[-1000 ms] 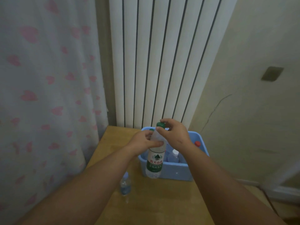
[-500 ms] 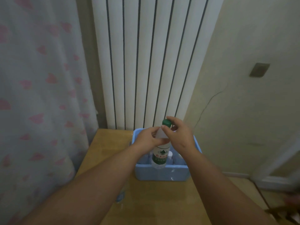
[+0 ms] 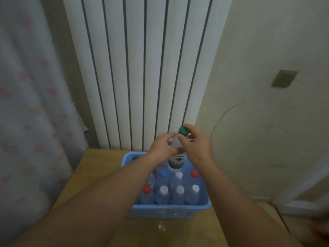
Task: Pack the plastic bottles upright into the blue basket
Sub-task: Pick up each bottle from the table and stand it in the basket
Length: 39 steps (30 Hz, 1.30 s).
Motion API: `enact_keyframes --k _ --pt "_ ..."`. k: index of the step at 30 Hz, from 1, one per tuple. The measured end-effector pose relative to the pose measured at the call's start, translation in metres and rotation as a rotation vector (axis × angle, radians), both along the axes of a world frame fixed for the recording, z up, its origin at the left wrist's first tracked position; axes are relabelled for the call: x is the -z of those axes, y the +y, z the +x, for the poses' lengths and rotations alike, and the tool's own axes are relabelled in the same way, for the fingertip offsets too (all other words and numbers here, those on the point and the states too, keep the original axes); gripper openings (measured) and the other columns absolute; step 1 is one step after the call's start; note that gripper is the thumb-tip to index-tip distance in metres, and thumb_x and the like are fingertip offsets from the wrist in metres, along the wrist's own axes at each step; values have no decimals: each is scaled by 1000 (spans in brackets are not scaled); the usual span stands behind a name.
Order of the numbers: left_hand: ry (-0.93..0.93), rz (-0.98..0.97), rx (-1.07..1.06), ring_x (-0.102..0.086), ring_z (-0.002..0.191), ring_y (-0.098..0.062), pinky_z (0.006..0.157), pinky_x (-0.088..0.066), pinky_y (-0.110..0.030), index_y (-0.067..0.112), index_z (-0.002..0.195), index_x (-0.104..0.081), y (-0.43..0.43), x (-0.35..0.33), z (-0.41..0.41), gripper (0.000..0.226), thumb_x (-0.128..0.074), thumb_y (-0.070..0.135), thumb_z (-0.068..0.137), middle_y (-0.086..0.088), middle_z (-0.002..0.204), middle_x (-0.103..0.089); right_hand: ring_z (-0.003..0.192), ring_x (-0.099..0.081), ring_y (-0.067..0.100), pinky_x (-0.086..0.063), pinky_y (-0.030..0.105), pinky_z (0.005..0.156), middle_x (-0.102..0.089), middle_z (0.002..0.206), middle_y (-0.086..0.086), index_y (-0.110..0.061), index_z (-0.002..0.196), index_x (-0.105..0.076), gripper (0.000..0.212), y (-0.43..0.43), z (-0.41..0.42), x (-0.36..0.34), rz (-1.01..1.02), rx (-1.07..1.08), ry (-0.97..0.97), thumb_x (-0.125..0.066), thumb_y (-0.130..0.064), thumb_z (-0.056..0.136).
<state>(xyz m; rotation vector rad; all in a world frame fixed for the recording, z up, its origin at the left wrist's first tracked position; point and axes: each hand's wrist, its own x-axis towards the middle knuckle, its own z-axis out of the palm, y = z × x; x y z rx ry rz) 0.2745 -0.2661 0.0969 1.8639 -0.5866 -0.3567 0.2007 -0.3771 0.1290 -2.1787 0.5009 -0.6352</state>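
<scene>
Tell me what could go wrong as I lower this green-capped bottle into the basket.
The blue basket looks nearly full, so the green-capped bottle could land on the white-capped bottle nearest it and end up tilted. Your left hand and right hand both grip near the neck, so the base may swing.

Green-capped bottle [image 3: 176, 162] upright over capped bottles [image 3: 178, 193] in blue basket [image 3: 169, 209]

bottles [image 3: 179, 190]: at least 9; blue basket [image 3: 169, 207]: 1; hands [image 3: 195, 148]: 2
</scene>
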Motion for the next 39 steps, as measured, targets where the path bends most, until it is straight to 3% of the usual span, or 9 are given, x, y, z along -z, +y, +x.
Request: enact_keyframes --k 5,10,17,23,26,28,31,33,39 --pt "-19 61 57 -59 96 -5 69 -53 -22 27 123 -62 -33 20 25 48 -80 25 79 15 104 -63 102 -60 12 -50 27 85 -66 115 -6 -32 130 -56 46 -33 24 27 -22 18 44 -65 -38 86" --pt "-56 252 37 -58 108 -10 89 -49 -28 27 134 -53 -59 47 47 62 -79 35 78 6 127 -62 99 -60 13 -51 30 85 -66 113 -2 -31 132 -54 47 -58 48 59 -22 10 123 -64 -39 87" --pt "-290 823 143 -63 101 -22 91 -46 -38 29 112 -56 -75 77 73 45 -63 58 79 2 109 -68 84 -57 10 -42 22 71 -69 102 0 -29 127 -57 45 -73 71 109 29 -41 282 -67 -38 84" --pt "-449 1042 152 -62 100 -20 91 -43 -36 37 100 -61 -80 102 84 36 -62 62 75 4 99 -67 76 -57 8 -40 17 66 -67 89 -3 -27 117 -63 38 -78 79 133 35 -78 364 -70 -33 80" --pt "-510 1166 167 -54 108 -22 94 -36 -39 34 96 -63 -81 116 90 32 -61 60 77 1 105 -63 78 -56 7 -36 7 58 -69 93 -3 -26 114 -63 36 -79 83 144 47 -119 432 -72 -33 79" --pt "-526 1214 198 -50 111 -24 95 -34 -41 33 102 -63 -81 125 92 31 -62 55 80 -1 110 -60 71 -51 6 -38 4 57 -62 79 -7 -27 103 -63 26 -79 85 148 5 -151 482 -71 -34 79" --pt "-519 1228 212 -46 115 -25 96 -34 -42 27 118 -62 -80 142 93 41 -66 47 82 -2 122 -54 74 -54 10 -42 12 60 -58 75 -8 -29 93 -57 20 -79 89 155 -9 -191 546 -71 -32 78" --pt "-512 1208 206 -43 119 -26 99 -33 -43 24 122 -63 -78 152 92 44 -64 46 83 -2 130 -48 80 -56 12 -43 25 67 -64 86 -4 -28 97 -57 25 -77 90 162 -15 -226 614 -71 -31 77" --pt "-545 1251 238 -33 131 -29 105 -29 -47 27 120 -66 -72 153 92 35 -59 37 88 -5 149 -33 94 -62 14 -40 21 74 -68 108 1 -23 119 -58 39 -79 90 174 -6 -240 659 -70 -26 82"
